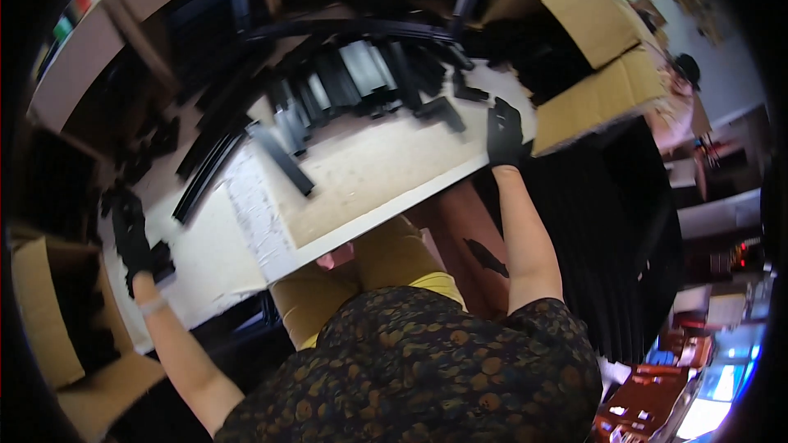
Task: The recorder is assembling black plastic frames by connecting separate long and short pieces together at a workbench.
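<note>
My right hand (505, 133), in a black glove, lies at the right end of the white worktable (386, 172), near its front edge. Its fingers point away from me and look stretched out, with nothing seen in them. At the table's far left is my left hand (131, 234), also black-gloved and blurred, beside small black pieces (162, 259); its fingers merge with the dark behind them. Between the hands, toward the back, lies a row of long black strips (353, 74), some shiny. Two stick out toward me: a black strip (209, 176) and another black strip (283, 160).
An open cardboard box (603, 98) with dark contents stands at the right. Another cardboard box (45, 312) is at the lower left. Stacked black material (603, 230) rises right of my legs. Behind the table are shelf compartments (139, 41). Someone in pink (675, 111) is at the far right.
</note>
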`<state>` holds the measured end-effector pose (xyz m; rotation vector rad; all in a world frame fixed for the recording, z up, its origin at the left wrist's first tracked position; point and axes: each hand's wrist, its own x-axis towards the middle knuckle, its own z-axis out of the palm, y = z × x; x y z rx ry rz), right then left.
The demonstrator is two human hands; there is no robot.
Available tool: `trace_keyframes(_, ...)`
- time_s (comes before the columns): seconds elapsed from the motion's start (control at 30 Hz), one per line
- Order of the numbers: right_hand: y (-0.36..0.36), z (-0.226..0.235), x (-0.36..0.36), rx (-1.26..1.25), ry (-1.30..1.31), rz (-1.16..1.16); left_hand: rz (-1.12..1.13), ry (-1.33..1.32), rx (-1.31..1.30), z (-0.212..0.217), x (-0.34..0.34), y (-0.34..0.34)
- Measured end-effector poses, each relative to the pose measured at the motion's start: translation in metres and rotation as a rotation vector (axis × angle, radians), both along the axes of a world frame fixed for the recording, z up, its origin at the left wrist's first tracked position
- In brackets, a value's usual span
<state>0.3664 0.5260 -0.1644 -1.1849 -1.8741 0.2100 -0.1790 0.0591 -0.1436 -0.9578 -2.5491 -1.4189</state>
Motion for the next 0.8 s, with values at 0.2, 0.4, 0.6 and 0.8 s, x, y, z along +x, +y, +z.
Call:
trace_keyframes(0.2, 0.074, 0.023, -0.017, 0.174, -0.268, -0.059, -0.238, -0.558, 0.002, 0.024, 0.169, -0.008)
trace_keyframes(0.4, 0.177, 0.052, -0.055, 0.012, -0.564, -0.005, -0.474, 0.235, -0.166, 0.013, 0.223, 0.024)
trace_keyframes(0.6, 0.209, 0.086, -0.112, -0.094, -0.765, 0.126, -0.060, -0.309, 0.400, 0.005, 0.233, 0.023)
trace_keyframes(0.8, 0.200, 0.055, -0.135, -0.169, -0.794, 0.228, -0.028, 0.034, -0.047, 0.010, 0.240, 0.032)
